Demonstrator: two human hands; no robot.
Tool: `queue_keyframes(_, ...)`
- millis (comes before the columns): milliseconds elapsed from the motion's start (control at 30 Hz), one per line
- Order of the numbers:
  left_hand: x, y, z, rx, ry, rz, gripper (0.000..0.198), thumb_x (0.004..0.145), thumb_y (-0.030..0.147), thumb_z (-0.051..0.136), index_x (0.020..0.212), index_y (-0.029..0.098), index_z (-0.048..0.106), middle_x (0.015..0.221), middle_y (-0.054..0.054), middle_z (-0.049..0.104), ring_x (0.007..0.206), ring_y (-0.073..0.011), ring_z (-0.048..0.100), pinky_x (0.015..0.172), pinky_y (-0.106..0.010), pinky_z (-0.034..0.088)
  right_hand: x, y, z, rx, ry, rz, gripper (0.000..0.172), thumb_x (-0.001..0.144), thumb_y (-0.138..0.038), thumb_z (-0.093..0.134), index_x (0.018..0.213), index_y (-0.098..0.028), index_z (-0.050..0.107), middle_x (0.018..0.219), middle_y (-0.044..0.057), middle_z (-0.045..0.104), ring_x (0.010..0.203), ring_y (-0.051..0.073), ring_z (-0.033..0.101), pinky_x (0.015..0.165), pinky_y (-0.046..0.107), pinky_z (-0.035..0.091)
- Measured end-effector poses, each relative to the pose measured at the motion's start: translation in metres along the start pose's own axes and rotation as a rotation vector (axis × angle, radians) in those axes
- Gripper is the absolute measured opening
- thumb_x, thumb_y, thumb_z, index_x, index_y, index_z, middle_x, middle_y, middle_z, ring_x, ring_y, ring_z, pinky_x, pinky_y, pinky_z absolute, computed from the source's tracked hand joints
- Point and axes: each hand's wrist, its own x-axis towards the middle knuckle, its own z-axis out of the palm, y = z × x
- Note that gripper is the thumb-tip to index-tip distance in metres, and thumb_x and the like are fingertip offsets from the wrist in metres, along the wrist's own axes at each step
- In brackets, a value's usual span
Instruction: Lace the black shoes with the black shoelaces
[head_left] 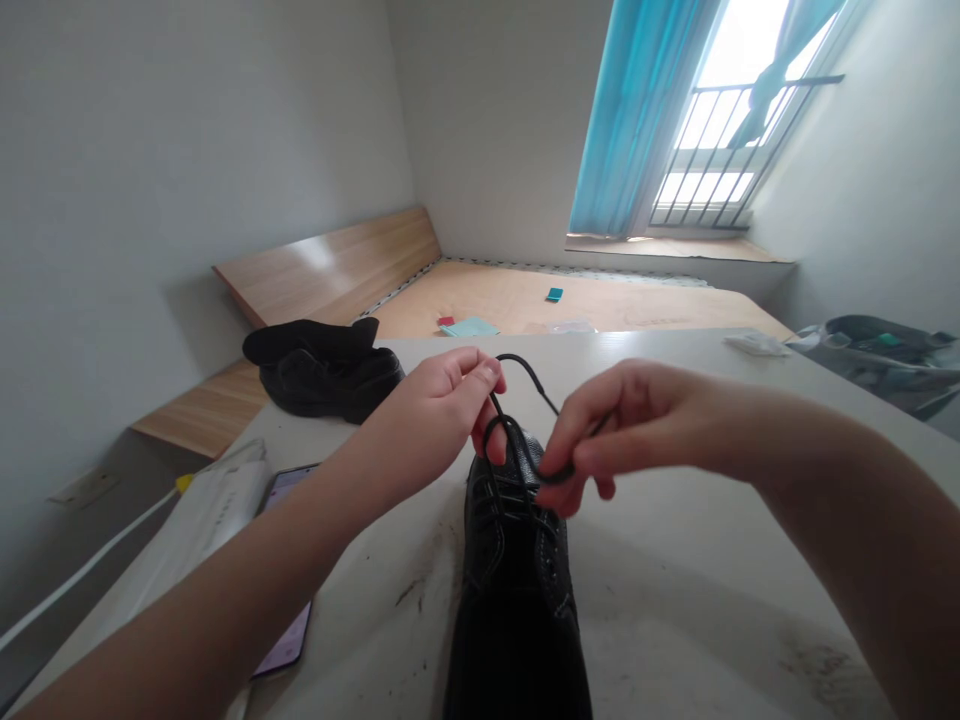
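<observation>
A black leather shoe (517, 600) stands on the white table, its toe pointing away from me and its heel cut off by the lower edge of the view. Over its tongue, my left hand (465, 395) pinches a black shoelace (534, 375) between thumb and fingers. The lace arcs from there across to my right hand (607, 435), which grips it between thumb and index finger. Loops of lace hang between both hands above the eyelets. Part of the shoe's front is hidden behind my fingers.
Other black footwear (322, 375) lies at the table's back left. A phone (289, 640) lies beneath my left forearm, beside a white package (202, 530). Behind the table is a wooden bed board (637, 300); a grey bag (885, 355) is at the right.
</observation>
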Motion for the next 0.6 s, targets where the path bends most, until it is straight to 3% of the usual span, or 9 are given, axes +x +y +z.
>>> queue_keyframes(100, 0.0, 0.001, 0.0, -0.034, -0.004, -0.017, 0.022, 0.098, 0.032, 0.037, 0.081, 0.021, 0.047, 0.048, 0.004, 0.061, 0.049, -0.0129, 0.055, 0.059, -0.026, 0.043, 0.006, 0.003, 0.022, -0.107, -0.077, 0.091, 0.02, 0.09, -0.024, 0.063, 0.105, -0.014, 0.073, 0.101, 0.006, 0.075, 0.084, 0.012, 0.07, 0.077, 0.024, 0.054)
queue_keyframes(233, -0.002, 0.003, -0.002, -0.052, -0.078, 0.009, 0.025, 0.096, 0.03, 0.041, 0.075, 0.02, 0.05, 0.052, 0.003, 0.063, 0.051, -0.0126, 0.057, 0.058, -0.025, 0.045, 0.015, 0.006, 0.036, -0.302, 0.153, 0.111, 0.018, 0.089, -0.027, 0.06, 0.087, -0.014, 0.071, 0.084, 0.003, 0.073, 0.068, 0.011, 0.062, 0.065, 0.025, 0.051)
queue_keyframes(333, -0.006, 0.006, -0.006, -0.001, -0.15, 0.099, 0.027, 0.094, 0.029, 0.047, 0.071, 0.019, 0.056, 0.06, 0.003, 0.065, 0.06, -0.0112, 0.058, 0.063, -0.023, 0.046, 0.02, 0.011, 0.034, -0.29, 0.236, 0.108, 0.02, 0.087, -0.031, 0.061, 0.074, -0.016, 0.06, 0.064, -0.002, 0.058, 0.06, 0.011, 0.053, 0.055, 0.023, 0.045)
queue_keyframes(433, -0.011, 0.01, -0.009, 0.092, -0.183, 0.156, 0.028, 0.094, 0.031, 0.047, 0.072, 0.02, 0.06, 0.067, 0.005, 0.067, 0.068, -0.0114, 0.06, 0.068, -0.024, 0.045, 0.023, 0.018, 0.031, -0.389, 0.34, 0.058, 0.021, 0.084, -0.035, 0.062, 0.074, -0.017, 0.057, 0.06, -0.005, 0.046, 0.054, 0.009, 0.041, 0.048, 0.021, 0.035)
queue_keyframes(500, -0.015, 0.014, -0.008, 0.181, -0.193, 0.173, 0.03, 0.095, 0.031, 0.046, 0.072, 0.022, 0.062, 0.07, 0.005, 0.068, 0.073, -0.013, 0.061, 0.072, -0.026, 0.045, 0.023, 0.021, 0.03, -0.481, 0.418, 0.028, 0.018, 0.085, -0.033, 0.058, 0.075, -0.018, 0.057, 0.064, -0.004, 0.051, 0.056, 0.009, 0.043, 0.05, 0.022, 0.035)
queue_keyframes(600, -0.021, 0.018, -0.007, 0.338, -0.182, 0.203, 0.032, 0.094, 0.031, 0.046, 0.071, 0.023, 0.065, 0.072, 0.006, 0.068, 0.074, -0.014, 0.063, 0.074, -0.027, 0.045, 0.023, 0.02, 0.031, -0.488, 0.393, 0.032, 0.017, 0.088, -0.025, 0.049, 0.075, -0.018, 0.059, 0.067, -0.002, 0.058, 0.062, 0.011, 0.051, 0.056, 0.023, 0.04)
